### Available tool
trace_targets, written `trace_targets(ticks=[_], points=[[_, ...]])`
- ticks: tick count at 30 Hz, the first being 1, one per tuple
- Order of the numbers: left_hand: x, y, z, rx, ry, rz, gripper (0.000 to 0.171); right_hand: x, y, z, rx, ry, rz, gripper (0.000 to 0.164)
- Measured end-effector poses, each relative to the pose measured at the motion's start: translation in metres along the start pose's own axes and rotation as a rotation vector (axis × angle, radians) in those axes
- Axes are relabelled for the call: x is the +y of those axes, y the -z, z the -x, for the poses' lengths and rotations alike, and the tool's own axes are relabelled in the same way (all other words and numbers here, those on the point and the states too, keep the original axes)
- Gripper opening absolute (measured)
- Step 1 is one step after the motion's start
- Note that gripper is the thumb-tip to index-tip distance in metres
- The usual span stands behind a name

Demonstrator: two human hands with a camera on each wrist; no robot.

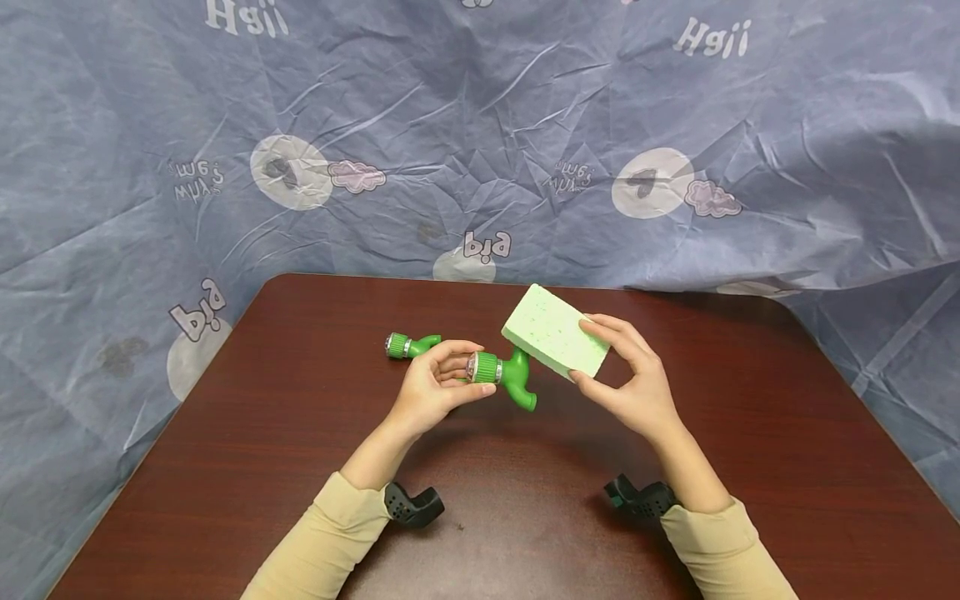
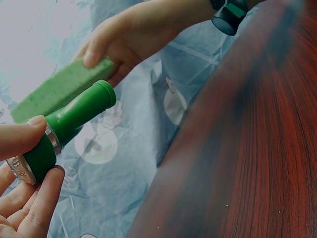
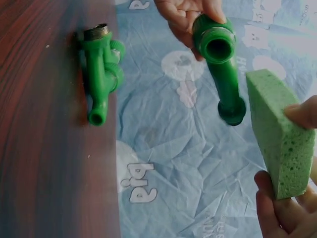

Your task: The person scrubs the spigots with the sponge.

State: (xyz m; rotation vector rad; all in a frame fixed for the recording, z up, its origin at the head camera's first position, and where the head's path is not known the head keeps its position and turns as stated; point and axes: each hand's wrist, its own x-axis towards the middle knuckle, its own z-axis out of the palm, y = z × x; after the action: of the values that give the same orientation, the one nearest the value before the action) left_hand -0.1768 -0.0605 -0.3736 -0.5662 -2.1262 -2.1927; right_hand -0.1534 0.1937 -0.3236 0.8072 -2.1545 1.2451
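My left hand (image 1: 429, 390) pinches a green plastic tap (image 1: 517, 379) by its ribbed knob, between thumb and fingers, above the table. In the left wrist view the tap's tube (image 2: 84, 109) slants up and right from a silver ring. A light green sponge (image 1: 555, 329) is held at its right end by my right hand (image 1: 637, 379), thumb on one face and fingers on the other. The right wrist view shows a narrow gap between tap and sponge (image 3: 277, 129). A second green tap (image 3: 99, 74), with a threaded metal end, lies on the table behind my left hand.
The dark red-brown wooden table (image 1: 480, 533) spreads beneath both hands. Behind its far edge hangs a wrinkled blue-grey printed cloth (image 1: 450, 125). Black camera mounts sit at the left wrist (image 1: 414, 505) and right wrist (image 1: 641, 497).
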Motion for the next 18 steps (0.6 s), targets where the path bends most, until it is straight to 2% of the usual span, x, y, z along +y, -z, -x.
trace_targets(ticks=[2, 7, 9, 14, 18], points=[[0.0, 0.0, 0.0, -0.001, 0.003, 0.007, 0.048, -0.002, 0.0, 0.0, -0.012, -0.002, -0.033, 0.054], [0.001, -0.001, 0.001, -0.018, 0.0, 0.038, 0.049, -0.008, -0.008, 0.0, -0.138, 0.093, -0.096, 0.056], [0.002, -0.001, 0.001, -0.023, -0.003, 0.042, 0.049, -0.008, -0.01, 0.001, -0.159, 0.11, -0.108, 0.056], [0.002, -0.001, 0.002, -0.026, 0.021, 0.057, 0.048, -0.008, -0.012, 0.001, -0.111, 0.086, -0.08, 0.054], [0.002, -0.001, 0.001, -0.02, 0.036, 0.083, 0.047, -0.005, -0.009, 0.001, -0.019, 0.056, -0.009, 0.053]])
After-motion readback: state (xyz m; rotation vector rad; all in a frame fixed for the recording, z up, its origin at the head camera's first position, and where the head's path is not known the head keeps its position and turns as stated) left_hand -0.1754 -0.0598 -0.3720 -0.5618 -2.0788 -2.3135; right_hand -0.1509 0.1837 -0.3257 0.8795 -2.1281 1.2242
